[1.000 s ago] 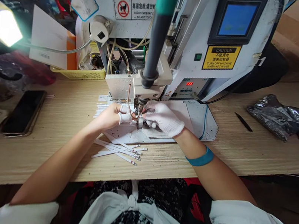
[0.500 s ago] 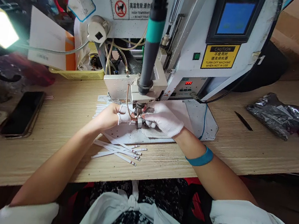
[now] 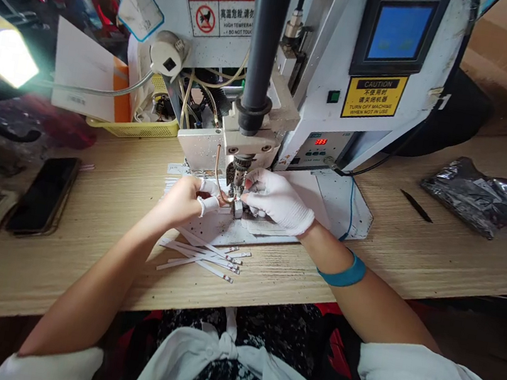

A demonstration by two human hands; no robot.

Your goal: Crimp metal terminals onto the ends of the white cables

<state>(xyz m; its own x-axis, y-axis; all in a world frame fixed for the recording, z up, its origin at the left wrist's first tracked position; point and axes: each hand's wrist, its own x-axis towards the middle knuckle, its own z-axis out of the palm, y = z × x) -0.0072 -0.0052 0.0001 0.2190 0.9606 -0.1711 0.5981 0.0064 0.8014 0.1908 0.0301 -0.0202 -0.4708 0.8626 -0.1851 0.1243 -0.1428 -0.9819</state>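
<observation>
- White machine [image 3: 316, 107], upper centre, with heat sign [image 3: 218, 10].
- Left hand [image 3: 188, 199], right hand [image 3: 278, 201], mid-frame: fingers bent inward; whether gripping, I cannot tell.
- Strips [image 3: 200, 256], below centre: a careless brush might scatter them.
- Tip [image 3: 239, 179], between the hands: a slip could burn fingers.

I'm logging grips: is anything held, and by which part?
Cannot tell: anything in the left hand or right hand, beside the machine tip, is too small or hidden.
</observation>
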